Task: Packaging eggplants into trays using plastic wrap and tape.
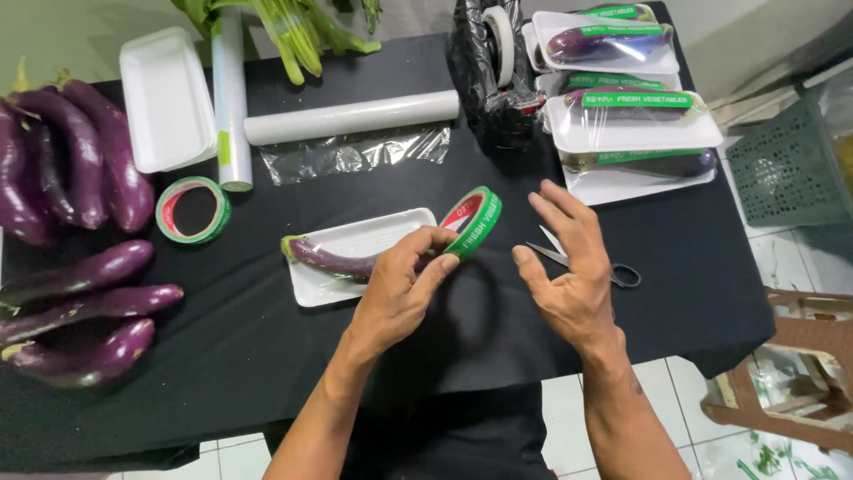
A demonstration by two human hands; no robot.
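Pinching a green tape roll (pixel 473 222) between thumb and fingers of the left hand (pixel 400 289), grip clenched on the roll's lower edge, roll held upright just above the black worktop (pixel 267 338) and just right of a white foam tray (pixel 355 253). Lying across that tray, one purple eggplant (pixel 333 259) under clear film, its far end hidden behind the left hand. Hovering to the right of the roll, the right hand (pixel 569 280), fingers spread, grip released, grasping nothing, apart from the tape. Resting behind the right hand on the worktop, a pair of scissors (pixel 613 271), black handles showing past the fingers. Sitting further left, a second green tape roll (pixel 193 210), flat on the cloth. Stretching behind the tray, a roll of clear wrap (pixel 351 117) with a sheet pulled out toward the near side, and another wrap roll (pixel 231 98) standing lengthwise beside an empty foam tray (pixel 164 98). Piled along the left edge, loose purple eggplants (pixel 75 231), some far, some near. Stacked at the far right, wrapped eggplant trays (pixel 631 124) banded with green tape, next to a black plastic bag (pixel 489 71). Showing at the far edge, leafy greens (pixel 298 31). Standing off the worktop at right, a green plastic basket (pixel 786 164) on the tiled floor.
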